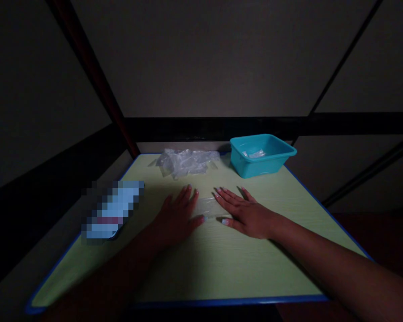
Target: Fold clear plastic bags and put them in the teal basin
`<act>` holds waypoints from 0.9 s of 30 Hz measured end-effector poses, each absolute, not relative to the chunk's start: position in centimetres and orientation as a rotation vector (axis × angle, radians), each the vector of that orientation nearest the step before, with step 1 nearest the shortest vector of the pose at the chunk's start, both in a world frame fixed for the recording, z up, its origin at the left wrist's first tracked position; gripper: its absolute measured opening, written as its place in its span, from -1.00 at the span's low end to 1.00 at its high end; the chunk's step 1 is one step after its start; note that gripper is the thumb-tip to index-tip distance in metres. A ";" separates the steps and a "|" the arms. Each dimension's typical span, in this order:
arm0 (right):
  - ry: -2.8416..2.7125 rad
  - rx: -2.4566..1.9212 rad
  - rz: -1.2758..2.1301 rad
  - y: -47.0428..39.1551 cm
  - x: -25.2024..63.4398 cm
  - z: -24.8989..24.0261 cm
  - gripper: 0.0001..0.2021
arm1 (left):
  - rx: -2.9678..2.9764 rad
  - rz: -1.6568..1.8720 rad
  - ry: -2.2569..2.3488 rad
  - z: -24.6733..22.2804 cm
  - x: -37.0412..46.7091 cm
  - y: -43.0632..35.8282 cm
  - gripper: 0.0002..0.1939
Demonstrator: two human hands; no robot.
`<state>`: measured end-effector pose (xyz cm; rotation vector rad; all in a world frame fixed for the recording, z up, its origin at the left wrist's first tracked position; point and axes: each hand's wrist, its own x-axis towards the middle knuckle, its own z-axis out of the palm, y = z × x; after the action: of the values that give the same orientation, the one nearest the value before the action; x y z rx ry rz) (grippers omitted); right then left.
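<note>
A small clear plastic bag [208,207] lies flat on the pale green table [221,268], between my two hands. My left hand [177,217] rests palm down at its left end, fingers spread and pointing away from me. On the right end lies my right hand [246,214], also palm down with its fingers apart. Both hands cover the ends of the bag. Behind them a loose pile of clear plastic bags [188,163] sits near the far edge of the table.
At the back right stands a turquoise plastic basket [260,167] with some clear wrapping [257,154] inside. A flat device with a pixelated surface [116,210] lies at the left edge. The table has a blue rim, and dark wall panels rise behind it.
</note>
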<state>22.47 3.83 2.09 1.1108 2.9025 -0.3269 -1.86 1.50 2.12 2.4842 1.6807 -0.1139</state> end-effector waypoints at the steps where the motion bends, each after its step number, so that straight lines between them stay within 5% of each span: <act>1: 2.895 1.128 -0.323 3.8 22.5 2.1 -0.34 | 2.469 -0.121 1.707 2.2 -1.8 1.4 -0.26; 21: 2.771 1.192 -0.315 3.6 22.5 2.5 -0.32 | 2.448 -0.144 1.712 2.4 -2.3 1.7 -0.26; 27: 2.904 1.245 -0.218 3.5 22.2 3.1 -0.39 | 2.444 0.309 1.703 2.2 -2.8 3.1 -0.40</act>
<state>22.22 3.49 3.08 1.2451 2.9043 -0.2179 -2.78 3.10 2.24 2.4436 1.7031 0.3087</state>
